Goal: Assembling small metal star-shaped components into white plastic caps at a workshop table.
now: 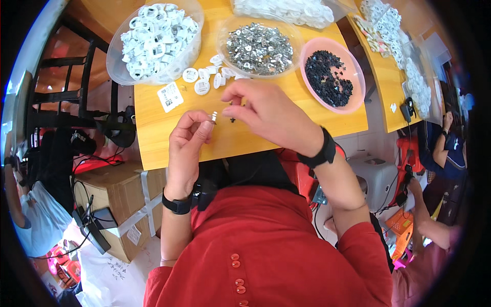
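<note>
Nearest the camera, the person's red buttoned shirt (261,256) is filling the lower view, with both forearms, each wearing a black wristband, rising from it over the near edge of the wooden table (153,128). The left hand (186,140) is pinching a small silver metal clip (214,117) between thumb and fingertips, fingers closed together on it just above the tabletop. The right hand (268,115) is hovering just beside it, its fingers curled together; whether they are gripping anything I cannot tell. A tiny black piece (232,120) is lying on the wood between the two hands. Further out, loose white round caps (202,82) and a white label (170,96) are lying on the table. Beyond them are standing a clear bowl of white caps (155,41), a clear bowl of silver clips (260,48) and a pink bowl of black pieces (332,77).
</note>
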Demonstrator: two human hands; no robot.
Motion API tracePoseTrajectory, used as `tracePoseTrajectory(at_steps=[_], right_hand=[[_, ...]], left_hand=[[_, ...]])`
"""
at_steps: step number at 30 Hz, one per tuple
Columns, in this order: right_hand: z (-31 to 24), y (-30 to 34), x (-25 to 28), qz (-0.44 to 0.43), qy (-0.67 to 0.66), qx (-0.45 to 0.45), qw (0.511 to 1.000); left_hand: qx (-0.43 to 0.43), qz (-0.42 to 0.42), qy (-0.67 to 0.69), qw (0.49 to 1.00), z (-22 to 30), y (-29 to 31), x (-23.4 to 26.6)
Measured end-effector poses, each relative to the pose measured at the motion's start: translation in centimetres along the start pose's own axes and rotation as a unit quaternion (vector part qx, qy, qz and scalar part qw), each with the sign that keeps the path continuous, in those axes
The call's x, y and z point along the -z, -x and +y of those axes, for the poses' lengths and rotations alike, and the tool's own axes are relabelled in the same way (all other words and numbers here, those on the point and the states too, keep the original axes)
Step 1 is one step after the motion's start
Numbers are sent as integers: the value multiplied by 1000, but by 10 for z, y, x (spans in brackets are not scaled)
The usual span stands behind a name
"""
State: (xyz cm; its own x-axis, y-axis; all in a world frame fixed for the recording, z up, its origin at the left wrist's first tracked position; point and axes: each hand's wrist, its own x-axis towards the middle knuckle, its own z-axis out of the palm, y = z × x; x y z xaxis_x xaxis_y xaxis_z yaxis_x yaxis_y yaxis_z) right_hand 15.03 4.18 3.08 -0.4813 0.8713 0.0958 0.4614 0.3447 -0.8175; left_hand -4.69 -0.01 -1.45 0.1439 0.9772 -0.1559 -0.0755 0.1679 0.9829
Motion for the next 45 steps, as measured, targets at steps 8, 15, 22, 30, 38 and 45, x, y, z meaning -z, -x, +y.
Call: tracePoseTrajectory(at_steps=[8, 15, 22, 30, 38, 45], right_hand=[[-15, 19, -48, 210, -192, -60, 957], [-16, 14, -56, 245, -129, 10, 961], [-18, 14, -57, 255, -128, 12, 958], [-17, 13, -58, 250, -101, -10, 963], [-16, 23, -55, 238, -39, -8, 970], [-16, 22, -58, 248, 56, 45, 966]], left_hand=[[102, 6, 342, 934, -2, -1, -9], [89, -12, 357, 930, -5, 2, -13], [54, -3, 312, 948, -4, 4, -15], [40, 20, 323, 945, 0, 3, -23], [35, 6, 359, 932, 3, 3, -18], [10, -2, 313, 950, 2, 6, -21]])
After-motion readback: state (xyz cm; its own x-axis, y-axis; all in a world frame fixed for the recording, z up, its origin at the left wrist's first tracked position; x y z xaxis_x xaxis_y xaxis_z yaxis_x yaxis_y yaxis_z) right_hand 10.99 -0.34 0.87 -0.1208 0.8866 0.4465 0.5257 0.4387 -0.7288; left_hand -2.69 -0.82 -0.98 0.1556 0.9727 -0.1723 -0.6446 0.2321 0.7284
